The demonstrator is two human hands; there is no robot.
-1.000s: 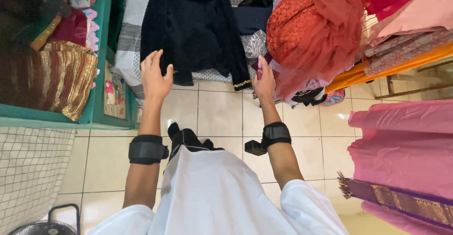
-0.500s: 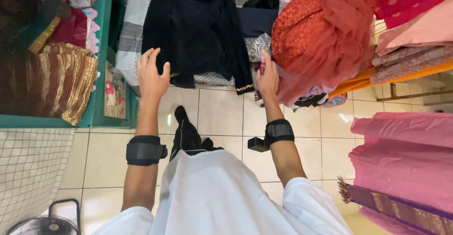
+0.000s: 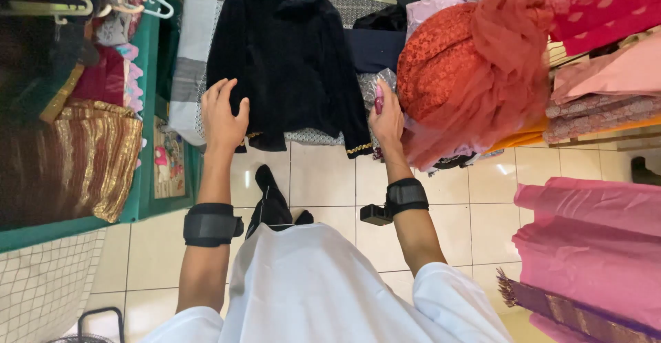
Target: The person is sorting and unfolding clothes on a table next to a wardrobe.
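Your left hand (image 3: 224, 114) lies flat, fingers spread, on the black sweater's (image 3: 286, 67) hem at the bed's near edge; your right hand (image 3: 387, 112) pinches its cuff.

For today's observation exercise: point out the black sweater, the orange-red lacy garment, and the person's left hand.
black sweater (image 3: 289, 60), head view, middle of its front.
orange-red lacy garment (image 3: 441, 67), head view, on its patterned lace.
left hand (image 3: 222, 114), head view, back of the hand.

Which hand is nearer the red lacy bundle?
Right. The right hand sits just beside the red lacy bundle; the left hand rests on the black sweater, farther off.
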